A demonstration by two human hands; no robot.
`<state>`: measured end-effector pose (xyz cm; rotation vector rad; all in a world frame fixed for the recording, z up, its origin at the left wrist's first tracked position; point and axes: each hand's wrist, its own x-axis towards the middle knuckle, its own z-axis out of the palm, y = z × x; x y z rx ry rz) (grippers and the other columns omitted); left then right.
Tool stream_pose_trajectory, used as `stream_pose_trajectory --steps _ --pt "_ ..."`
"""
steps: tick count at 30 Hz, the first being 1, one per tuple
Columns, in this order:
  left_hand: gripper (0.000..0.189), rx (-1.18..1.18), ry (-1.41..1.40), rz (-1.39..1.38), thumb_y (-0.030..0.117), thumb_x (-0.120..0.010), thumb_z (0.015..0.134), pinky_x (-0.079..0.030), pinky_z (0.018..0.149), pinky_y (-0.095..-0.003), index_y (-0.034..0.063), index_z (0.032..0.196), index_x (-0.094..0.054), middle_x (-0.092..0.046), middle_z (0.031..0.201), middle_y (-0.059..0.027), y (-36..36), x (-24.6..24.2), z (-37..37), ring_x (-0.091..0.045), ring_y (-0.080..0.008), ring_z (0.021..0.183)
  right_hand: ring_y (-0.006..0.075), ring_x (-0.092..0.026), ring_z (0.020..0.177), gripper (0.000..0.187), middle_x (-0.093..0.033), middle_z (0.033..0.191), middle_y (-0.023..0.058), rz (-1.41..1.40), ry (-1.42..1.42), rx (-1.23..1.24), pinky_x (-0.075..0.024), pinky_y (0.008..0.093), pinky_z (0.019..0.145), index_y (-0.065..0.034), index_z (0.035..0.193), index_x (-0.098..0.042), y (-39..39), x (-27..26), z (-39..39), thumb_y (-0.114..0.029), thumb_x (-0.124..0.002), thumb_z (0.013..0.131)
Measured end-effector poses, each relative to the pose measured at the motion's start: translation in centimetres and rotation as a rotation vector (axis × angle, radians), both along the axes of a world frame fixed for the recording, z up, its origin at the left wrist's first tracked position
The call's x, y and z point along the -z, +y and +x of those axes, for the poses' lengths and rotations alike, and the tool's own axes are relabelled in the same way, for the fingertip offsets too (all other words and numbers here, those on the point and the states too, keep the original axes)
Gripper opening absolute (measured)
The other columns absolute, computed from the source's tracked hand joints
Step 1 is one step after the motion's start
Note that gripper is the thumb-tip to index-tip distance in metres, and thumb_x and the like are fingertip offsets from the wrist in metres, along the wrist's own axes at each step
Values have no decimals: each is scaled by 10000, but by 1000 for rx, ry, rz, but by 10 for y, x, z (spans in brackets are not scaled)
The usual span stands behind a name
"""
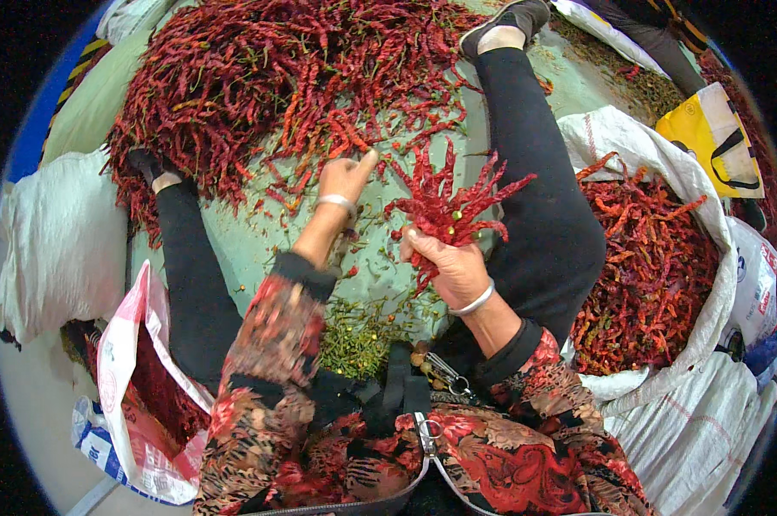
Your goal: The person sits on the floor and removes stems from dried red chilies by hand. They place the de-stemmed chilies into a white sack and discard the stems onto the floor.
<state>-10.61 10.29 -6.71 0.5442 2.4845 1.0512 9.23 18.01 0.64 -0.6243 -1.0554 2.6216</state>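
My right hand [450, 264] grips a bunch of dried red chillies [443, 197], which fan out above the thumb, with some tips hanging below the fist. A few pale green stem ends show among them. My left hand [348, 180] is at the near edge of a large heap of dried red chillies [253, 84], beside some loose pods. Its fingers are curled out of sight under the hand, so whether they pinch a pod is hidden. Between my legs, a small pile of green chilli stems [356, 342] lies on the pale green floor [233, 248].
To my right stands a white woven sack of red chillies [646, 277]. On the left are a pink-and-white bag [121, 361] with red contents and a stuffed white sack [62, 238]. A yellow bag [708, 138] and another person's leg [653, 45] are at upper right. My legs [537, 174] flank the work area.
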Motion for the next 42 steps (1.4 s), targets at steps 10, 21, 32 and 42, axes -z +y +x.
stream_pose_trajectory --steps 10,21,32,42 --pt "182 -373 -397 267 220 -594 751 -361 385 -243 41 743 -620 -568 589 -25 -43 11 14 -475 -88 442 149 -562 641 72 -591 711 57 -26 -104 70 -446 272 578 -2 821 -580 -4 15 -4 -60 -574 779" --pt "292 -135 250 -129 317 -606 689 -453 616 -375 26 682 -626 -609 674 -144 29 27 -4 -578 -300 626 151 -552 615 62 -574 698 50 64 -170 153 -443 274 557 -17 821 -559 -8 26 -2 -42 -571 765" --pt "54 -203 -680 679 -9 -534 752 -316 397 -195 25 749 -493 -621 721 -118 -51 -23 60 -413 -63 458 151 -600 763 188 -632 849 59 123 -169 40 -463 287 702 19 913 -602 -6 36 -11 -74 -624 751" --pt "87 158 -102 351 64 -549 793 -401 459 -286 -12 754 -566 -543 633 -58 -71 -26 123 -497 -140 503 110 -573 754 197 -631 876 40 408 42 -134 -454 269 691 -2 913 -606 -25 43 -9 -92 -651 744"
